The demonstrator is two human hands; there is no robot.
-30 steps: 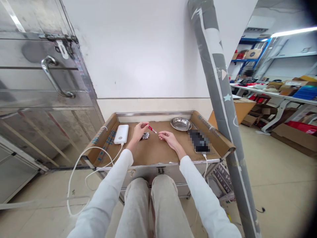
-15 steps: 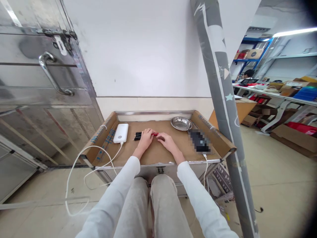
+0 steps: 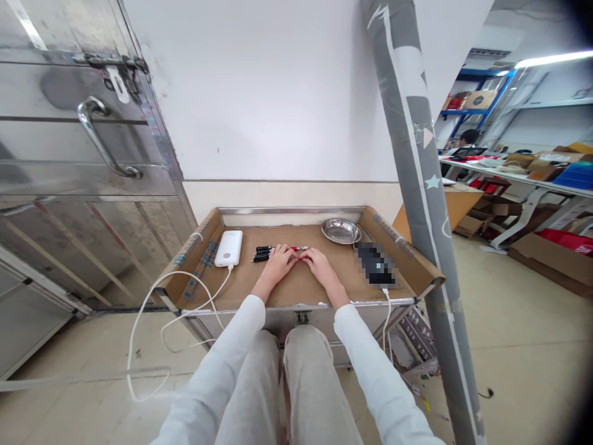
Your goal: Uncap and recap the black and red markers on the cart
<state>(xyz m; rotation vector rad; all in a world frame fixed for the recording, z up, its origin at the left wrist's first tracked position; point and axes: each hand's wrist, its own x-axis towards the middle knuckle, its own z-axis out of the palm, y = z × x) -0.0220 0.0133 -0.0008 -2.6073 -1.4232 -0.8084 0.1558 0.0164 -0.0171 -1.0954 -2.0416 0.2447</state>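
Several black pens (image 3: 263, 253) lie side by side on the brown cardboard-lined tabletop (image 3: 245, 287). A red pen (image 3: 300, 248) lies to their right, just beyond my fingertips. My left hand (image 3: 280, 266) rests over the right ends of the black pens, its fingers closed on a second slim red piece, seemingly another red pen (image 3: 299, 257). My right hand (image 3: 319, 267) meets it from the other side, thumb and fingers pinched on the same red pen. My fingers hide most of that pen.
A white power bank (image 3: 228, 248) with a white cable lies on the left. A round metal dish (image 3: 341, 231) sits at the back right, beside a blurred dark device (image 3: 374, 264) on a cable. A grey wrapped roll (image 3: 435, 204) leans at the right.
My right hand has moved in to the left and now meets my left fingertips at the red pen. More of the red pen lying beyond my fingers shows.
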